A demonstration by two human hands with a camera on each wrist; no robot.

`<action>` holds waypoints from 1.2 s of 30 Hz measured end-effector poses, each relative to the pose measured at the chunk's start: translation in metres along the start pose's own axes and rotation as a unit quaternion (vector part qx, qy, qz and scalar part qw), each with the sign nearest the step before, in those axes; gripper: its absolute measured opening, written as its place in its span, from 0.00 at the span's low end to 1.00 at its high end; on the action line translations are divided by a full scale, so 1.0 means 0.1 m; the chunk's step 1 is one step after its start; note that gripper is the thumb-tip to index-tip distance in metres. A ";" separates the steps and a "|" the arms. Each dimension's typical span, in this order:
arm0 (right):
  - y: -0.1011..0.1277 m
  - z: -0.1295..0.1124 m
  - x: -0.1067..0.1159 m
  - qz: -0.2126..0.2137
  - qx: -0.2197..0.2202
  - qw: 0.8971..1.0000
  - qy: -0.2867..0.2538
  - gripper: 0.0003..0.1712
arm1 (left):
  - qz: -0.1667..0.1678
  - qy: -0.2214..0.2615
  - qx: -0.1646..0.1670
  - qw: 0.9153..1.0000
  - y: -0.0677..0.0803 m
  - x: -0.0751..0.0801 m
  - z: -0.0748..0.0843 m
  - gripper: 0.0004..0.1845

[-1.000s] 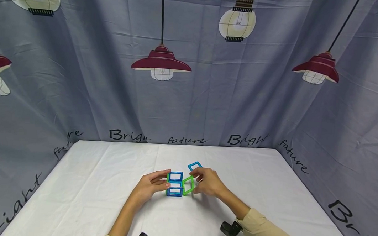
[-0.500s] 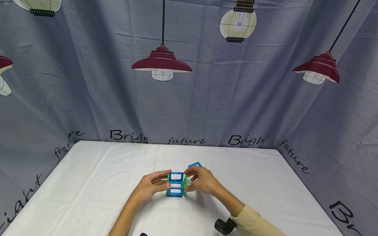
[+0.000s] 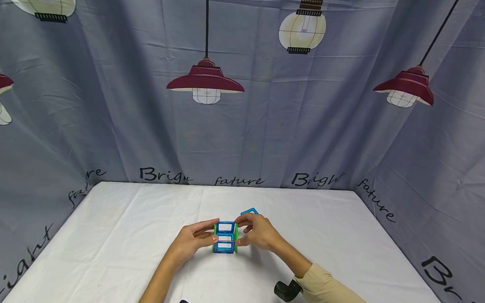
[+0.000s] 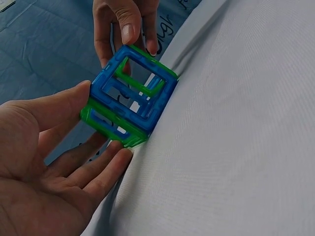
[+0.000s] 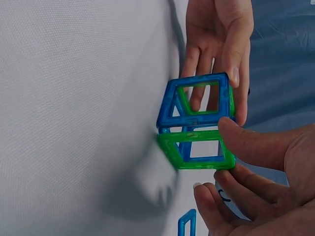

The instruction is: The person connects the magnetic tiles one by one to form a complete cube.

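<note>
- Cube of blue and green frames (image 3: 225,237) sits mid-table, toward the near edge.
- Left hand (image 3: 191,241) and right hand (image 3: 259,232) pinch its sides.
- Loose blue frame (image 3: 249,212) lies behind (partly hidden).
- Green side, swung open a second ago, now shut flush.

White-clothed counter (image 3: 118,236), grey-blue curtain (image 3: 104,117) rising behind and beside the counter, printed with maroon lamps (image 3: 205,82), pale bulbs (image 3: 301,30), black lettering (image 3: 165,175)
</note>
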State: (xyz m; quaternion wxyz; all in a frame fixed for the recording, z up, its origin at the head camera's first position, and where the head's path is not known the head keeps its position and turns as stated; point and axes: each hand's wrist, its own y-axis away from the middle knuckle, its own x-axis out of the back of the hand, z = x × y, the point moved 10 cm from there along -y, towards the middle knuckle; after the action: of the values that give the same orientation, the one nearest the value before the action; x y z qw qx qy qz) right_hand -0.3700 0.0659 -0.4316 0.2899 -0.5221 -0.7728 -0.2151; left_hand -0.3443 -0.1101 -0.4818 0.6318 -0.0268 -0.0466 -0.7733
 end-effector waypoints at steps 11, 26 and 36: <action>-0.10 0.21 0.23 0.055 -0.037 0.998 0.006 0.31 | -0.005 0.001 -0.001 1.000 -0.01 0.00 -0.02 0.29; -0.31 0.78 0.36 0.166 -0.121 0.976 0.066 0.37 | -0.033 0.012 0.000 0.999 0.01 -0.03 -0.02 0.33; -0.36 0.79 0.32 0.160 -0.107 0.978 0.080 0.33 | -0.010 0.006 0.003 1.000 -0.01 0.01 -0.03 0.32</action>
State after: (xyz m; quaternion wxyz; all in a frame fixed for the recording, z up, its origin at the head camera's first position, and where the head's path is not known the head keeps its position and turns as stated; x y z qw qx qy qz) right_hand -0.4310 0.1252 -0.4695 0.3242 -0.6480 -0.6261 -0.2880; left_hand -0.3449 -0.1109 -0.4853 0.6242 -0.0198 -0.0460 -0.7797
